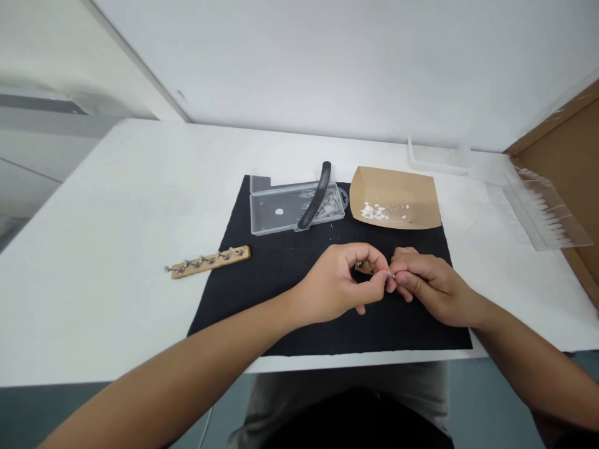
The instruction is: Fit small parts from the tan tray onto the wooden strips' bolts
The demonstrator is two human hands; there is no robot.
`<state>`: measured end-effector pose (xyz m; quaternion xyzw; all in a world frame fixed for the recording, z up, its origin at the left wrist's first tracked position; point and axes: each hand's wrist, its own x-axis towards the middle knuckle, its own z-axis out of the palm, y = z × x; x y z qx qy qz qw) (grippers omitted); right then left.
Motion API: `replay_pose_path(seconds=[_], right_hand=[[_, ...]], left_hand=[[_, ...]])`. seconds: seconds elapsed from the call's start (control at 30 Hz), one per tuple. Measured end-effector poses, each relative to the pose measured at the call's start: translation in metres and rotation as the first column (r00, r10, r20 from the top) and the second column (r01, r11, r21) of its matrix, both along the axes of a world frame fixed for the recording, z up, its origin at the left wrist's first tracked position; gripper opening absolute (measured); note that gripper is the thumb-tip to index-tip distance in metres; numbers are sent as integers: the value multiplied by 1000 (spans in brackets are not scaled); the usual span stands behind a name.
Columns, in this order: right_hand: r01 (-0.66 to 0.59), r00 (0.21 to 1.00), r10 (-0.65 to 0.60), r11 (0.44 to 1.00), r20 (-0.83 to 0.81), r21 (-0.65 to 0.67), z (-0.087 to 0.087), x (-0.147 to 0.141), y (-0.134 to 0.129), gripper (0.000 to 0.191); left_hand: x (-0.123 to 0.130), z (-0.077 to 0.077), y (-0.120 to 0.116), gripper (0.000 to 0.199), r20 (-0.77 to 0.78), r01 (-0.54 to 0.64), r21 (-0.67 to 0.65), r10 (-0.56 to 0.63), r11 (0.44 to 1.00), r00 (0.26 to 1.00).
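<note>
My left hand [349,277] is closed in a pinch, thumb and index finger together on a small pale, silvery piece [390,274]. My right hand [428,280] is closed too and meets the left at the fingertips; its thumb and index finger press together beside that piece, and what they grip is too small to make out. Behind the left fingers shows a bit of a wooden strip with metal parts [364,267], mostly hidden by the hands. Both hands are over the black mat [290,312].
Another wooden strip with several metal clips [210,262] lies across the mat's left edge. At the back are a clear plastic case [262,227], a curved black tube [316,199] across it, and a cardboard tray [397,184] with white bits. Clear racks [547,212] stand right.
</note>
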<state>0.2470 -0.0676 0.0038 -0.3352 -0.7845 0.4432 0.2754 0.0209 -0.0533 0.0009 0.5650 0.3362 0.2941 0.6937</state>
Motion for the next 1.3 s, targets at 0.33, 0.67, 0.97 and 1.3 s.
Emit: replay_pose_path(seconds=[0.33, 0.67, 0.97, 1.3], right_hand=[[10, 1000, -10, 1000, -8, -19, 0, 1, -1, 29], [-37, 999, 37, 999, 23, 1, -2, 4, 3, 35], [-53, 999, 53, 998, -7, -25, -1, 7, 5, 33], [-66, 998, 65, 996, -17, -59, -1, 9, 5, 38]], left_hand=[[1, -4, -3, 3, -45, -152, 443, 191, 884, 980], [-2, -2, 0, 4, -40, -93, 407, 120, 909, 992], [-6, -1, -1, 17, -19, 5, 208, -1, 978, 1000], [-7, 3, 2, 22, 17, 25, 394, -35, 919, 999]])
